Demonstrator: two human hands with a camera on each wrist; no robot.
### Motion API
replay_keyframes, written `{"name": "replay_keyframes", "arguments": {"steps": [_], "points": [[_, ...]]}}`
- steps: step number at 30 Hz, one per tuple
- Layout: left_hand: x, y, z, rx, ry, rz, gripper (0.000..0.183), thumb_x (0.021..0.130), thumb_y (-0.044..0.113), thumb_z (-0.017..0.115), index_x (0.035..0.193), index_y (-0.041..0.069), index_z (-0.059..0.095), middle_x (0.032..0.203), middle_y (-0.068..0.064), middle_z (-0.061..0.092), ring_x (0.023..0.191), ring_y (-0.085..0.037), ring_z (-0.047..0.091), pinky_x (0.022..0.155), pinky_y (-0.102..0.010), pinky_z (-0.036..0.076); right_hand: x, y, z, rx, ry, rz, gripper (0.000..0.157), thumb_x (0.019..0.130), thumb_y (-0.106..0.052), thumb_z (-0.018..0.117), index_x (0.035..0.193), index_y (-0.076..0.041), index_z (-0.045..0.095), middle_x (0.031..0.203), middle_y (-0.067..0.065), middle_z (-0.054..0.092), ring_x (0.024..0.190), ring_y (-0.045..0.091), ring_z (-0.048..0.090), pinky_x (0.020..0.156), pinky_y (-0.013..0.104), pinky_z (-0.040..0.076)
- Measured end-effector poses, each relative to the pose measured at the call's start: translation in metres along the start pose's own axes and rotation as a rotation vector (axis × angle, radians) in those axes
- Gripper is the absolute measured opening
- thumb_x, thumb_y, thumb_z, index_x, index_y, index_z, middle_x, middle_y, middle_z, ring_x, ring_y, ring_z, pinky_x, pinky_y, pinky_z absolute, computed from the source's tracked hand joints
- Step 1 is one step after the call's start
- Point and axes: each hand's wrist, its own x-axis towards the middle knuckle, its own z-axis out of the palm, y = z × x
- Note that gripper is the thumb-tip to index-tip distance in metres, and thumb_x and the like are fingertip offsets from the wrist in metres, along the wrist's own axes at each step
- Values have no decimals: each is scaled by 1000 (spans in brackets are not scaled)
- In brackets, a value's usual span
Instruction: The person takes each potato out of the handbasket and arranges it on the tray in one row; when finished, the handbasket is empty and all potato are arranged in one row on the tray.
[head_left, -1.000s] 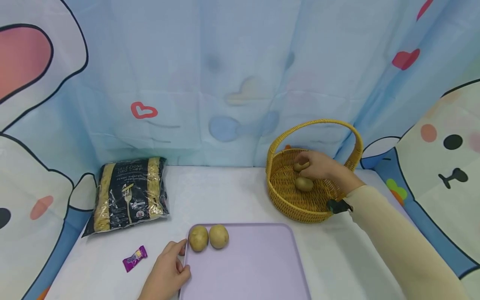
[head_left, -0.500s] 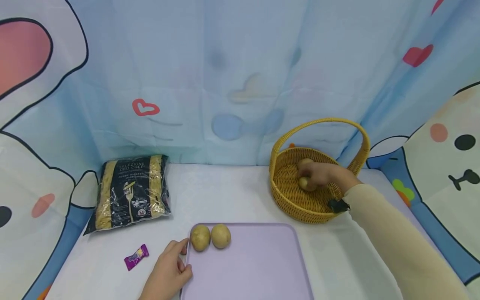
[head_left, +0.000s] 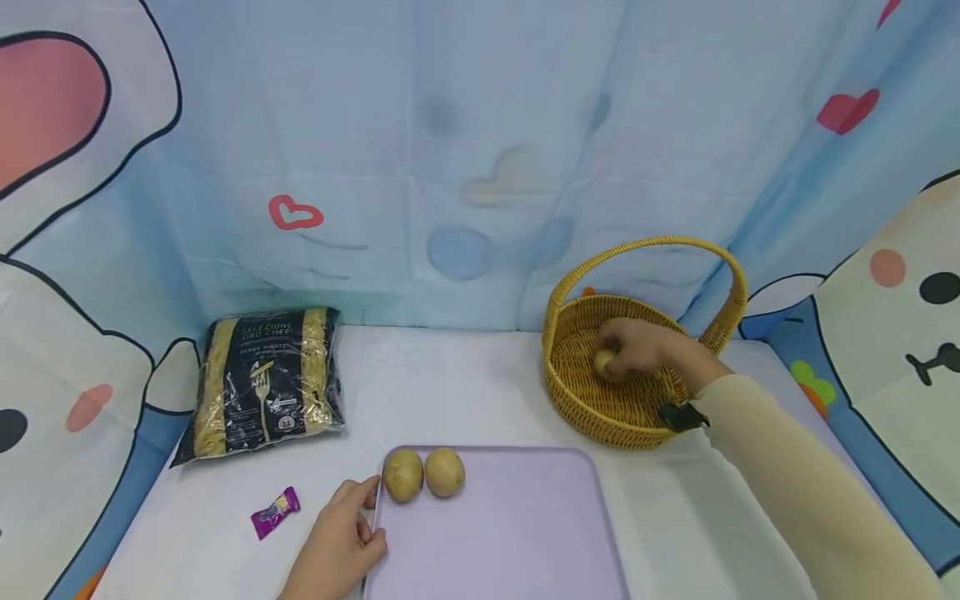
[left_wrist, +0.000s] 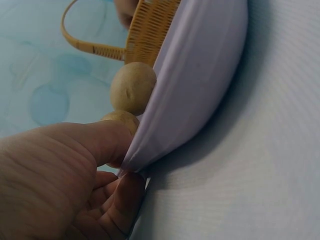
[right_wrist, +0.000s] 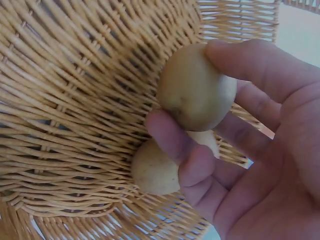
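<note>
At six o'clock, a lilac tray (head_left: 510, 533) is pinched at its nine o'clock rim by the left hand (head_left: 333, 542). At four o'clock, in a wicker basket (head_left: 592, 419), one potato (right_wrist: 195, 87) is held by the right hand (head_left: 637, 346), a second potato (right_wrist: 155, 171) half hidden behind. Two potatoes (head_left: 402, 475) at the tray's eleven o'clock corner could be rolled if it is tipped; the held one, if gripped loosely, could be dropped.

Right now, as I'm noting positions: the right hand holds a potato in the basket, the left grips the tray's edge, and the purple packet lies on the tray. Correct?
Not quite: the head view shows the purple packet on the white table, left of the tray. The right hand holds a potato in the basket; the left hand grips the tray's edge.
</note>
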Motion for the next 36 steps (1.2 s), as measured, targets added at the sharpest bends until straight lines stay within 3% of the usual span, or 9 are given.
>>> {"name": "replay_keyframes", "arguments": {"steps": [7,13,19,24,26,31,33,36], "points": [[1,1,-1,0,-7,0,59,72,-3,69,128,-9,54,95,3,48,61,-1,46,57,-20,44,-10,-14,-5,-8,71,-70,49,80,-17,69,126,-1,62,108,7,64,81,19,57,67,35,48],[2,0,0,-16,9,25,59,71,-4,69,128,-10,53,95,2,49,62,-1,46,57,-20,45,-18,-30,-4,23,140,-117,42,84,-25,71,124,-11,65,103,-1,65,80,17,57,70,36,47],[1,0,1,-50,-19,8,61,72,-5,69,130,-11,51,97,-1,49,62,-1,47,56,-21,45,-29,-58,0,24,207,-164,39,84,-33,74,119,-18,67,95,-6,64,80,16,54,71,35,45],[0,0,0,-27,-37,-22,62,72,-3,70,131,-11,51,98,-1,48,62,-1,46,56,-20,45,-39,-85,6,58,220,-204,37,85,-30,73,120,-18,68,78,-7,61,57,10,47,61,33,43],[-1,0,0,-20,-38,-25,62,72,-3,70,131,-11,51,97,0,48,62,-1,46,56,-20,45,-42,-95,11,63,230,-218,37,84,-29,73,120,-19,68,69,-7,59,49,8,43,68,34,39],[-1,-1,0,-10,-26,-14,62,72,-3,69,131,-10,51,96,1,48,61,-1,46,56,-20,45,-48,-115,25,113,238,-233,37,83,-26,74,120,-22,67,67,-7,60,44,5,41,61,29,39],[-1,-1,1,-6,-22,-10,61,72,-3,69,131,-10,51,96,1,48,61,-1,46,56,-20,45,-49,-121,33,149,231,-247,37,83,-25,75,119,-23,67,79,-6,64,45,5,42,49,26,41],[1,-2,1,-5,-23,-5,61,72,-3,69,131,-10,51,97,1,48,62,-1,46,56,-20,45,-49,-131,43,168,229,-286,36,83,-25,75,118,-22,67,100,-5,67,50,7,48,53,26,46]]}}
